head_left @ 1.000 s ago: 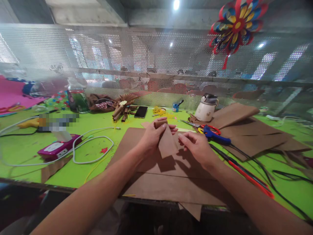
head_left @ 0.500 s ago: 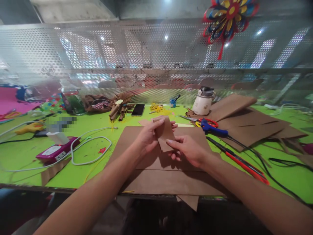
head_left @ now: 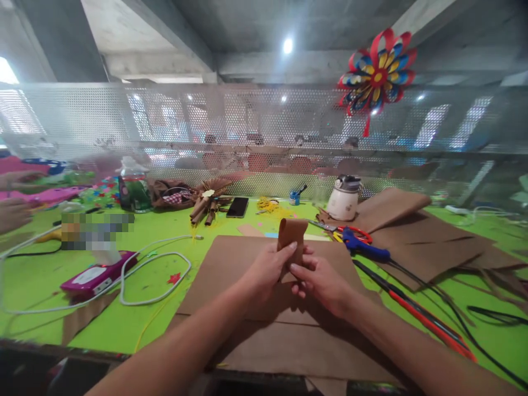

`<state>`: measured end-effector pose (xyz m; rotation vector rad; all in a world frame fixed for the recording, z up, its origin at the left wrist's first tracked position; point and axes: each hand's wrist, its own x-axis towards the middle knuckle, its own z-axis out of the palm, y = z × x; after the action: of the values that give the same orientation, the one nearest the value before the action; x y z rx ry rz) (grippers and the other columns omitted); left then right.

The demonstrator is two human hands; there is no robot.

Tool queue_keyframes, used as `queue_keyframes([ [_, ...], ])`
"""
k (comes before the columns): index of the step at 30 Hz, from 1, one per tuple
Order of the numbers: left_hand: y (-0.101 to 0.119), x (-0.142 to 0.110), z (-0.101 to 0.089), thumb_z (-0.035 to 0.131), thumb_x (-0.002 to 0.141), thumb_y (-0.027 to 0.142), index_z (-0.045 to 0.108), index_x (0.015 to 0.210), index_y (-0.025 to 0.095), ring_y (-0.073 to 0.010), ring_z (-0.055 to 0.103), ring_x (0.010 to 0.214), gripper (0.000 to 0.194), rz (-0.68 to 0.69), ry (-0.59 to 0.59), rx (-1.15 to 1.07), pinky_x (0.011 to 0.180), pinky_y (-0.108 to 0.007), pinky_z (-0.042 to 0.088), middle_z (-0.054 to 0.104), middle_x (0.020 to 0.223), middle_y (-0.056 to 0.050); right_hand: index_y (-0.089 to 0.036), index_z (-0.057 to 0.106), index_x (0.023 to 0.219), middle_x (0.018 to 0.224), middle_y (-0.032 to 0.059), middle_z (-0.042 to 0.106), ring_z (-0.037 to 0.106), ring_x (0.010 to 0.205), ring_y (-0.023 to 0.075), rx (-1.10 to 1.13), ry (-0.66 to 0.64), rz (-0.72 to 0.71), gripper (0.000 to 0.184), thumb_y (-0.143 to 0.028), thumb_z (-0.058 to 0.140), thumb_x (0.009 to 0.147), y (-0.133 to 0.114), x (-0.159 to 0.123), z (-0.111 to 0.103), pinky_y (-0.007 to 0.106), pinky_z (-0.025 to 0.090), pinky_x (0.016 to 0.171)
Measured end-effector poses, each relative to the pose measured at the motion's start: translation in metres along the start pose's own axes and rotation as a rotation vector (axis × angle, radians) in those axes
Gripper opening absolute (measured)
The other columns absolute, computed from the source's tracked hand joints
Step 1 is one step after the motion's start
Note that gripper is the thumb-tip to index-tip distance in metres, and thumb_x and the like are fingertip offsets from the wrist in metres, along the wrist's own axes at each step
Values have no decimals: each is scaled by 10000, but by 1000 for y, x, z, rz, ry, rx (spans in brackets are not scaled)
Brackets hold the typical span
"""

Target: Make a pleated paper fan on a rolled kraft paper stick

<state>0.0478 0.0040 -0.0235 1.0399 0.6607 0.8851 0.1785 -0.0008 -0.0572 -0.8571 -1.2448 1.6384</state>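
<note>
Behind the desk [head_left: 165, 223]: a long mesh screen [head_left: 231, 121] is seen along the far side, with a red, yellow and blue flower ornament [head_left: 377, 77] high at the right.
Brown sheets [head_left: 223, 275]: laid flat on the green top, at the near middle.
Loose brown paper [head_left: 433, 242]: heaped at the right, beside a pale flask [head_left: 343, 202] with a dark lid.
Hands: the left hand [head_left: 274, 264] and the right hand [head_left: 317, 278] are held close together above the brown sheets, both clamped on one paper strip.
Red-and-black tool [head_left: 416, 308]: laid slantwise near the right forearm.
Socket block [head_left: 94, 276]: purple, placed at the left, with a looped white cable [head_left: 190, 269] just beside it.
Paper strip [head_left: 292, 234]: brown, held nearly upright, its top end bent over in a curve; its front is pressed by the left thumb, its lower end pinched by the right thumb and fingers.
Glue gun [head_left: 367, 246]: blue, laid against red-handled scissors [head_left: 355, 232], right of the hands.
Phone [head_left: 237, 207]: dark, laid flat farther back, near a bundle of brown rolls [head_left: 202, 209].
Blue jar [head_left: 294, 197]: stood left of the flask.
Star [head_left: 174, 278]: red, laid inside the cable loop.
</note>
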Motion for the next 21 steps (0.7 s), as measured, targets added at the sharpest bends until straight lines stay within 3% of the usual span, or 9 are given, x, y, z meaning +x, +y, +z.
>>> queue_keyframes([
  [9, -2, 4, -3, 472, 877, 345, 639, 956, 93, -165, 593, 459, 313, 1, 20, 8, 365, -277, 446, 681, 835, -129, -190, 578, 1017, 756, -14, 639, 550, 476, 71, -22, 3, -2, 438, -362, 771, 664, 1, -2, -1, 192, 400, 432],
  [13, -1, 9, -7, 443, 894, 311, 649, 890, 73, -192, 613, 488, 316, -48, 32, -55, 419, -314, 482, 678, 747, -127, -131, 607, 814, 594, 12, 629, 533, 431, 78, -253, -16, 68, 362, -472, 690, 725, -6, -5, -6, 180, 362, 392],
  [16, 1, 14, -14, 424, 907, 248, 646, 838, 58, -194, 646, 578, 301, -72, 79, -138, 538, -322, 527, 684, 748, -135, -107, 605, 640, 566, 47, 630, 541, 430, 79, -383, -13, 108, 457, -551, 625, 748, -13, -6, -12, 176, 346, 380],
  [21, 3, 20, -20, 426, 910, 186, 630, 891, 64, -192, 674, 694, 239, -92, 162, -235, 692, -335, 544, 697, 771, -133, -108, 617, 635, 529, 24, 603, 514, 402, 65, -409, 55, 109, 471, -568, 630, 734, -17, -6, -15, 164, 304, 354],
])
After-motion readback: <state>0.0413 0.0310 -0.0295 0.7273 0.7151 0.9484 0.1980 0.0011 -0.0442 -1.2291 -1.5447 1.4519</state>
